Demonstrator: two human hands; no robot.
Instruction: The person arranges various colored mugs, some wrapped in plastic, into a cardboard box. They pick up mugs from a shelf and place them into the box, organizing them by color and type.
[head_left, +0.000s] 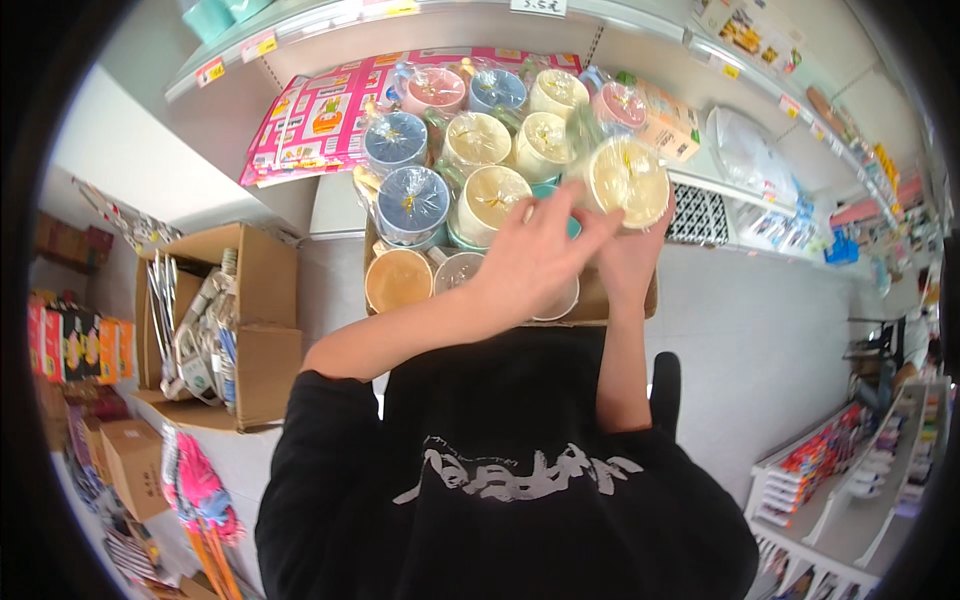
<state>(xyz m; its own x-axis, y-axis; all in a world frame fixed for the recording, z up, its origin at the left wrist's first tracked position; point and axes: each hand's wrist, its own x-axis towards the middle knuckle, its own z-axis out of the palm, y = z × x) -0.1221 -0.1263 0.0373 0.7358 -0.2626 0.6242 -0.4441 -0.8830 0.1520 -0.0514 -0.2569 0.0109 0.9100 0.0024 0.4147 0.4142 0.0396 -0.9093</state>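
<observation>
My right hand (634, 259) holds a cream mug (628, 182) wrapped in clear plastic, tilted with its mouth towards me. My left hand (536, 255) reaches across beside it, fingertips near the mug's lower rim; whether they touch it is unclear. Below and left of the held mug, several wrapped mugs stand in a cardboard box (600, 304), among them a blue mug (412, 201), another cream mug (495, 199) and an orange-tan cup (399, 279). Farther back are a pink mug (433, 90) and more blue and cream ones. My left hand partly hides the front row.
Pink printed packages (300, 127) lie on the shelf behind the mugs. A price-tagged shelf edge (315, 37) curves above. At the left stands an open cardboard box (266, 285) of goods. A display rack (825, 480) is at the lower right, with a person (913, 341) beyond it.
</observation>
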